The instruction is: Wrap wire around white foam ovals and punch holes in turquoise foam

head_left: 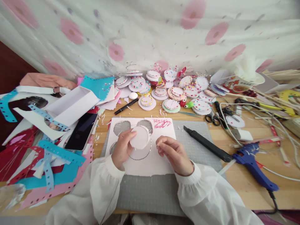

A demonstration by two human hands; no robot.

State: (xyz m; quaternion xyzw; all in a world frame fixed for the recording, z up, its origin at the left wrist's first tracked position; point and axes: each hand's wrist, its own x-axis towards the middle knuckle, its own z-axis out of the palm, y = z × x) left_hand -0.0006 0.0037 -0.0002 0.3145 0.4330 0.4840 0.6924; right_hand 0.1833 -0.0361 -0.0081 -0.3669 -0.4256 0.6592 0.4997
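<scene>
My left hand (123, 146) pinches a small white paper disc (140, 139) between thumb and fingers, above a white sheet (161, 162). Around the disc, a larger circle outline shows on the sheet, and round holes are cut through its upper part. Just right of the disc, my right hand (174, 153) has thumb and fingertips pressed together; whatever they may hold is too small to make out. Beneath the sheet lies a grey cutting mat (150, 193). A black utility knife (207, 143) rests on the mat to the right.
Several layered paper-disc pieces with coloured dots (146, 101) line the back. A blue glue gun (255, 168), scissors (212, 119) and cables lie right. A phone (82, 131), a white box (72, 106) and paper scraps (62, 151) crowd the left. A black marker (126, 106) lies behind the mat.
</scene>
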